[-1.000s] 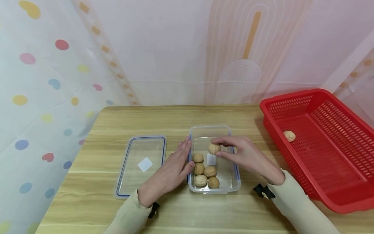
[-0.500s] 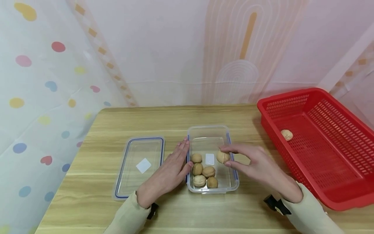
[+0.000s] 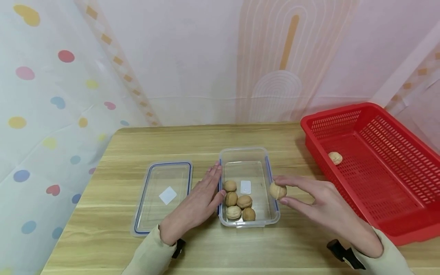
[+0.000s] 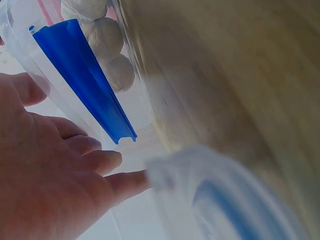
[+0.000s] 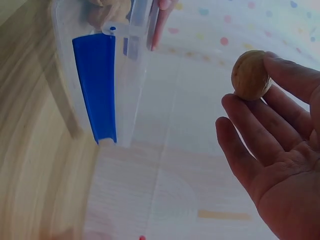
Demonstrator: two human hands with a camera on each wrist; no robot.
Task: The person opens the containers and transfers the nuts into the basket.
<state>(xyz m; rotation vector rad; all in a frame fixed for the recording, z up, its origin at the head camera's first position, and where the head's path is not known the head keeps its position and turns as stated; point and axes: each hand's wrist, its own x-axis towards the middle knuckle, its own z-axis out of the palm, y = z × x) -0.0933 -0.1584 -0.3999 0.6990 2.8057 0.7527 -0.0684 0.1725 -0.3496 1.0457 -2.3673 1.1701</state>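
Backdrop: pale printed curtain (image 3: 189, 57) with dots and an arch pattern, behind a wood-grain table (image 3: 220, 252).

Head view: right hand (image 3: 316, 198) pinches a whole walnut (image 3: 277, 191) between thumb and fingers, at the right rim of a clear plastic container (image 3: 247, 170). Five loose walnuts (image 3: 244, 201) lie inside, grouped toward the near left corner. Left hand (image 3: 196, 206) has its fingers extended against the container's left side, gripping nothing. Blue-gasketed lid (image 3: 163, 175) lies flat to the left of the container; red perforated basket (image 3: 385, 187) stands to the right, one basket walnut (image 3: 335, 157) near its left wall.

Left wrist view: blue side latch (image 4: 90, 85) hangs open beside the left fingers; some walnuts show through the wall.

Right wrist view: held walnut is off the table, apart from the container wall; the little finger does not touch it.

Handling (judged): light, rigid shell, little give; ridges should resist slipping, though the round form could roll if dropped. Best hold: thumb opposing fingertips across the widest part.
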